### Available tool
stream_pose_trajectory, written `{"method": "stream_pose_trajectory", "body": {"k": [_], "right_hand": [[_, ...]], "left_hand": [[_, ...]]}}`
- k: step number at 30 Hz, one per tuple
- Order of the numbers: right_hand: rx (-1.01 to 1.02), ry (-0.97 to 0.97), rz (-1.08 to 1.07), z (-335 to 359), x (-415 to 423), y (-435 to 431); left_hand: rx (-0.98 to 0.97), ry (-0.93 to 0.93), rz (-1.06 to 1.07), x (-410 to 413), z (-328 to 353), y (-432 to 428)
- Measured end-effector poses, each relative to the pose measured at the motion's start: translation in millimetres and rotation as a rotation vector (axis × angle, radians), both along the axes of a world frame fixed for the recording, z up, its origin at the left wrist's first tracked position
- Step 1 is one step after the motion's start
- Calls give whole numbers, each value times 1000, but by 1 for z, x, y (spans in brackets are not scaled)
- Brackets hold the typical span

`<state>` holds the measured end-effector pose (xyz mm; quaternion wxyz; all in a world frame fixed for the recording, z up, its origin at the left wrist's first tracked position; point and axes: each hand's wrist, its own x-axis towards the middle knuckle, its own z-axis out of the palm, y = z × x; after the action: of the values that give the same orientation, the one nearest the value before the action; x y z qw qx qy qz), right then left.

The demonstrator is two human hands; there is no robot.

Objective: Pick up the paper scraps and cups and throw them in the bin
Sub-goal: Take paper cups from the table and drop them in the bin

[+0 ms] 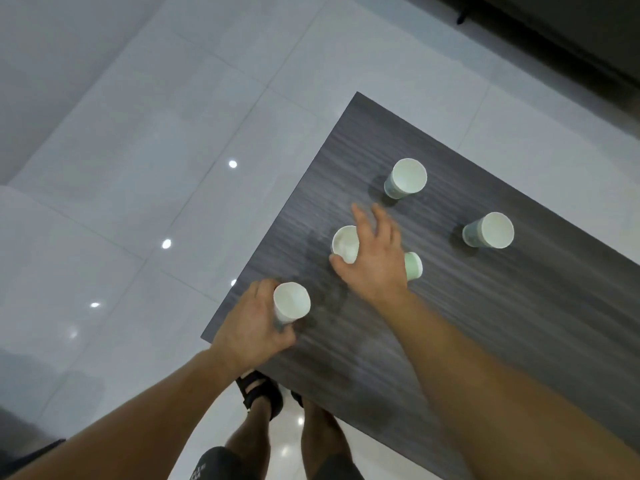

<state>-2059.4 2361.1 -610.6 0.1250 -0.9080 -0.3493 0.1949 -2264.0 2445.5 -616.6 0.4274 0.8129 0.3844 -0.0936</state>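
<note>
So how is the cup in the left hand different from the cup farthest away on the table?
The left hand grips the near cup at the table edge; the far cup stands alone, untouched. The far cup shows a pale green side; the near cup's side is mostly covered by that hand. Both are paper cups, white inside.

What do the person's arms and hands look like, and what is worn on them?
The left forearm and right forearm are bare, no sleeves in view. The left hand and right hand are bare too: no gloves, watch or bands show.
</note>
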Motion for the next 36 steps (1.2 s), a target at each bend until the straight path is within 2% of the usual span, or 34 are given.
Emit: {"method": "stream_pose_trajectory", "body": {"k": [2, 4, 9, 13, 18, 27, 31, 36], "right_hand": [[-199, 20, 144, -15, 7, 0], [-259, 73, 217, -24, 7, -2], [-151, 199, 203, -19, -7, -15], [-30, 204, 117, 14, -11, -30], [-22, 179, 70, 72, -21, -69], [17, 76, -214, 180, -108, -147], [53, 38, -346, 212, -162, -189], [64, -5, -546, 247, -221, -269]], "left_hand": [[2, 5, 43, 1, 0, 0], [19, -11, 65, 5, 2, 1], [56, -36, 81, 14, 24, 5], [140, -47, 15, 21, 59, 4], [212, -78, -14, 24, 109, -11], [296, -254, -264, -13, 194, -52], [320, -262, -345, -32, 230, -74], [314, -311, -552, -46, 264, -137]]}}
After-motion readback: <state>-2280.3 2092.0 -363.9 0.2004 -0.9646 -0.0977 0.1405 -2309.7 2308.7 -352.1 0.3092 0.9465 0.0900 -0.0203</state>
